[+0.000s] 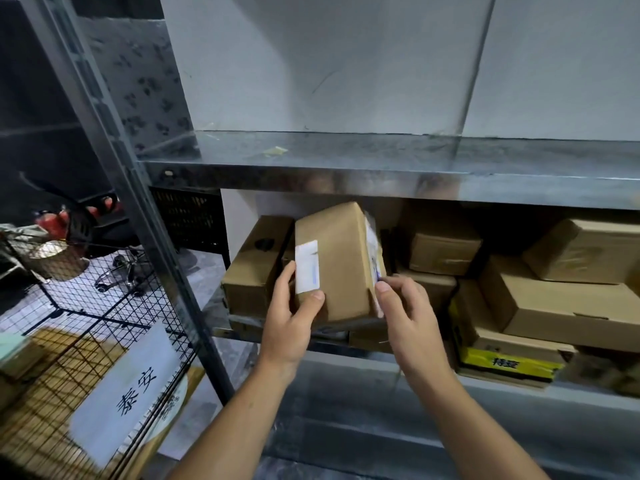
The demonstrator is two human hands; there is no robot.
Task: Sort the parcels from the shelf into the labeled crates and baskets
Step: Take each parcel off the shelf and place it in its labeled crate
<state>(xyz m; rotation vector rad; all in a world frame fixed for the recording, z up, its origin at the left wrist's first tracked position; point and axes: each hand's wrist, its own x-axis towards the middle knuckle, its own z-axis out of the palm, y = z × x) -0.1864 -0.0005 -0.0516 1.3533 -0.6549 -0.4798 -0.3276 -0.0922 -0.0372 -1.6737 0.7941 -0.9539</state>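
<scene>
Pale grey wall panels [329, 64] back the galvanised metal shelf [381, 150] — a vertical seam divides them, and light glares off the steel. Left of the slotted upright [114, 133] a dark speckled panel [145, 81] sits in shadow. Beyond, a chrome castor chair base [121, 271] rests on the pale floor [204, 268].

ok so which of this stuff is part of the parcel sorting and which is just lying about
Part of the job: the parcel held by the left hand and right hand; the other boxes on the metal shelf; the wire basket with its paper label.
Just lying about: the chair base; the red objects behind the basket; the tape scrap on the upper shelf.
</scene>
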